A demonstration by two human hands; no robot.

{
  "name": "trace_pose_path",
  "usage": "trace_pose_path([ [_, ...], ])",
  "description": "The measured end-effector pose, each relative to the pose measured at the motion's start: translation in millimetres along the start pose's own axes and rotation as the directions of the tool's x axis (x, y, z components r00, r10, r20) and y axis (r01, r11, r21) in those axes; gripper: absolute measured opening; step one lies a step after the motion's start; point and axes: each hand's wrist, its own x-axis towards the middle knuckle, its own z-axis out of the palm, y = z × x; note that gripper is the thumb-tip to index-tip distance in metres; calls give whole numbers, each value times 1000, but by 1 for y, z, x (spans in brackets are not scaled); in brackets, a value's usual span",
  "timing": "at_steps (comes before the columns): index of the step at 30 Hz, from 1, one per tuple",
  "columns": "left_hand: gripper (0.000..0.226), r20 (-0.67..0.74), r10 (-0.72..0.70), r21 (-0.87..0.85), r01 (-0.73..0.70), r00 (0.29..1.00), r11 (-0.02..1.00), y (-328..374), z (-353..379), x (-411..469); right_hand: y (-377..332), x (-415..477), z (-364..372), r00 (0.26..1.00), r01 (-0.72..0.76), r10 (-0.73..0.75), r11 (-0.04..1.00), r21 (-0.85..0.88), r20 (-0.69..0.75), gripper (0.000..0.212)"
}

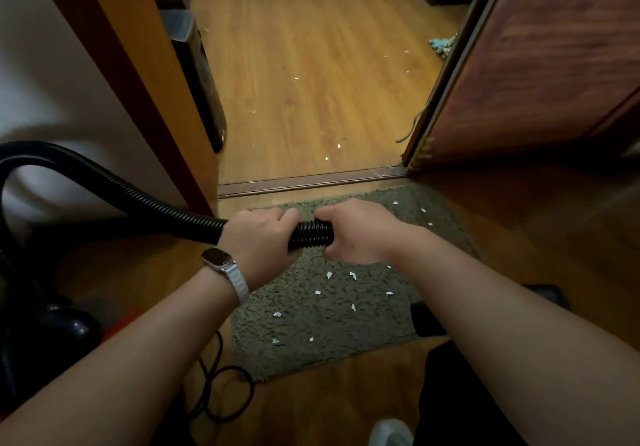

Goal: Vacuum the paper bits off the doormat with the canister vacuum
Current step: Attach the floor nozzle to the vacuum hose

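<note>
A grey-green shaggy doormat (pixel 311 328) lies on the wooden floor in front of a door sill. Several white paper bits (pixel 352 275) are scattered over it. A black ribbed vacuum hose (pixel 311 232) curves in from the left and crosses above the mat. My left hand (pixel 258 238), with a watch on its wrist, grips the hose. My right hand (pixel 356 231) grips it just to the right, and the hose end is hidden under that hand. The dark canister vacuum (pixel 52 328) sits low at the left, mostly in shadow.
An open brown door (pixel 540 65) stands at the right, a wooden door frame (pixel 138 75) at the left. Beyond the sill (pixel 311 179), more paper bits (pixel 327 158) lie on the room's floor. A black power cord (pixel 225 390) loops beside the mat. A dark appliance (pixel 197 75) stands against the frame.
</note>
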Motion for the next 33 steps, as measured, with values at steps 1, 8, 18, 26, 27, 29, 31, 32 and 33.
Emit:
trace_pose_path([
  [1,26,37,-9,9,9,999,1000,3,2,1,1,1,1,999,-3,2,1000,29,32,18],
  [8,22,385,-323,-125,396,865,910,8,-8,7,3,1,0,1000,9,-9,994,109,1,21],
  [18,13,558,-441,-543,711,703,446,8,-11,13,-4,-1,-1,937,-39,88,988,150,-338,48],
  [26,19,557,-434,-632,700,708,332,30,-15,16,-13,10,0,856,-245,517,454,857,-29,30],
  [27,20,556,-400,-630,683,729,369,35,-15,14,-13,11,1,860,-251,509,349,903,42,35],
  [29,17,554,-325,-644,643,766,415,46,-13,11,-13,14,4,872,-243,477,218,945,114,40],
  [31,17,552,-261,-692,610,792,386,53,-9,6,-13,17,8,875,-222,465,144,964,132,36],
  [32,19,553,-233,-716,599,800,358,54,-7,4,-13,19,9,876,-209,463,111,972,135,31],
  [33,22,555,-205,-728,590,806,348,52,-4,1,-12,20,8,876,-194,461,69,979,141,26],
])
